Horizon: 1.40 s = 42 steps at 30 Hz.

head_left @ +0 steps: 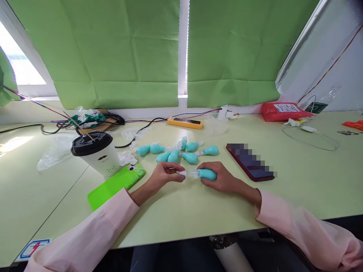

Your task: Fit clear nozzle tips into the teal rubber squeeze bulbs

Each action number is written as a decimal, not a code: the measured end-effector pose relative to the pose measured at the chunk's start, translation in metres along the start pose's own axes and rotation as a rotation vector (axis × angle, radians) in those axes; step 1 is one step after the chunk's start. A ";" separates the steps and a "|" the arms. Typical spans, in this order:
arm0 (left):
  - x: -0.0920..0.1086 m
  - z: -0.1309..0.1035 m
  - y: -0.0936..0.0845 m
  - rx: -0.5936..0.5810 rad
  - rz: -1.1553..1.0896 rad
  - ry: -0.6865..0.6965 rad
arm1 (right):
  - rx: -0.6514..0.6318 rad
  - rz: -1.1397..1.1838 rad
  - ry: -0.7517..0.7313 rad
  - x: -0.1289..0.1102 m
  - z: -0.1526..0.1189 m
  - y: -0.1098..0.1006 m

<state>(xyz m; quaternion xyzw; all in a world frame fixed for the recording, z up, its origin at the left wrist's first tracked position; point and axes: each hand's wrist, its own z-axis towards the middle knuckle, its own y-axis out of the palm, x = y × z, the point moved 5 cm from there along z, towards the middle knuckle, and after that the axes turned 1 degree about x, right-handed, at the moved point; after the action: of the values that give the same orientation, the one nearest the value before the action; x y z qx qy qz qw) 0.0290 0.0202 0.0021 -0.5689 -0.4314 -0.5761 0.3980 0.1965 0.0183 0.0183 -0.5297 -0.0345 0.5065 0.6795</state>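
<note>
My right hand is wrapped round a teal bulb syringe, which lies level with its clear nozzle pointing left. Between the thumb and fingers of my left hand is a small translucent tip. It lines up with the end of the nozzle; whether the two touch, I cannot tell. Just beyond my hands lies a loose group of several more teal bulb syringes with clear ends, on the pale green table.
Left of my hands, a lidded paper cup stands by a bright green phone case. On the right lies a dark phone. Farther back are an orange power strip, black cables, clear plastic bags and a red package.
</note>
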 end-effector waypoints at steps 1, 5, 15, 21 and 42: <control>-0.003 0.001 -0.001 0.000 -0.019 -0.023 | -0.007 -0.016 -0.006 -0.002 -0.001 0.002; -0.010 0.005 -0.006 0.036 -0.024 -0.057 | -0.007 -0.053 -0.022 -0.006 -0.003 0.006; -0.006 -0.002 -0.001 0.004 0.060 -0.029 | -0.055 -0.191 -0.097 -0.015 -0.008 0.015; -0.009 -0.002 -0.001 -0.096 0.069 -0.066 | -0.061 -0.309 -0.186 -0.014 -0.011 0.017; -0.008 -0.007 0.001 -0.185 0.203 -0.064 | -0.218 -0.035 -0.029 -0.014 -0.009 0.022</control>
<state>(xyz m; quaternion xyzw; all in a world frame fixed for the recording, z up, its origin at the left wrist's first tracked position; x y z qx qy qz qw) 0.0280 0.0126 -0.0055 -0.6618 -0.3294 -0.5518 0.3861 0.1806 0.0003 0.0047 -0.5923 -0.1085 0.4954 0.6260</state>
